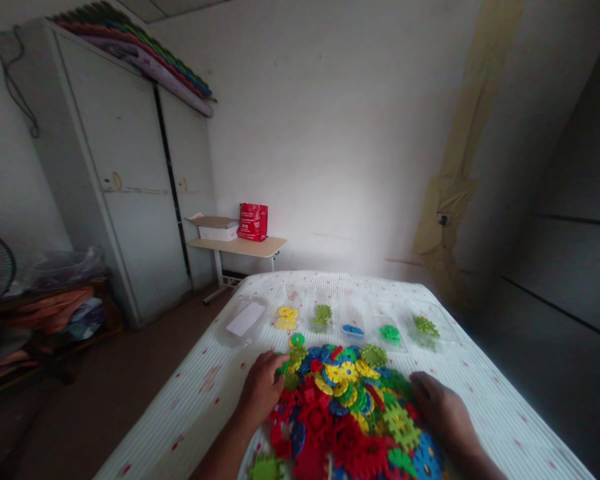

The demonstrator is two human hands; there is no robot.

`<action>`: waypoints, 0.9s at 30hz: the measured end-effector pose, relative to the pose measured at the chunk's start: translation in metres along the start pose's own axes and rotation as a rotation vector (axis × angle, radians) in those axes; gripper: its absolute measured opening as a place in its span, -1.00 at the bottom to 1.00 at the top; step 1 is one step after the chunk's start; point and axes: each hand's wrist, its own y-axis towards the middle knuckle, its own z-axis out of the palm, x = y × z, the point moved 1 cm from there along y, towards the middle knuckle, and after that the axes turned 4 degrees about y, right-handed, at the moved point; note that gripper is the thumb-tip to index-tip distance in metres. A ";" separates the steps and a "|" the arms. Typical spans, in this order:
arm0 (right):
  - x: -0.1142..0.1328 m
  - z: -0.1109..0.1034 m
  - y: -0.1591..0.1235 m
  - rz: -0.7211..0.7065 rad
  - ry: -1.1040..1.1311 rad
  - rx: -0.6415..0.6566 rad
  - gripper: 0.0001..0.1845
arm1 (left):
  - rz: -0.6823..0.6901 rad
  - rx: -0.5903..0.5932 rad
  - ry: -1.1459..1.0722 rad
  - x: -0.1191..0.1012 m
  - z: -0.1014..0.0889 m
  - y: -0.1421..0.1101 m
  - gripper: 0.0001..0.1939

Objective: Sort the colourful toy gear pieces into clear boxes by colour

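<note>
A heap of plastic building pieces (pixel 347 400) in red, yellow, green and blue covers the near middle of the table. My left hand (pixel 264 387) rests at the heap's left edge, fingers stretched loosely over green flower-shaped discs (pixel 296 360), with nothing visible held. At the right edge, my right hand (pixel 440 403) touches or nearly touches green pieces; its fingers are mostly hidden from view. Red square pieces (pixel 317 420) lie nearest me, with yellow discs (pixel 347 371) farther up. A lime-green square piece (pixel 401 423) sits near my right hand.
Behind the heap, a row of clear containers holds yellow discs (pixel 287 317), olive pieces (pixel 323 315), blue pieces (pixel 353 331), green pieces (pixel 390 333) and lime pieces (pixel 426 326). A clear tray with a white card (pixel 246 318) stands left. Beyond are a side table (pixel 240 247), red bag (pixel 253 222) and cabinet (pixel 125 160).
</note>
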 end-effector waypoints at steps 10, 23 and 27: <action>-0.003 0.003 0.000 0.031 -0.032 0.060 -0.59 | 0.055 -0.032 0.043 -0.002 -0.002 -0.001 -0.57; -0.005 0.002 0.001 0.041 0.000 0.053 -0.61 | 0.109 0.010 0.085 -0.009 -0.006 -0.002 -0.69; -0.005 0.004 0.000 0.045 -0.011 0.053 -0.61 | 0.072 -0.021 0.111 -0.010 -0.009 -0.003 -0.78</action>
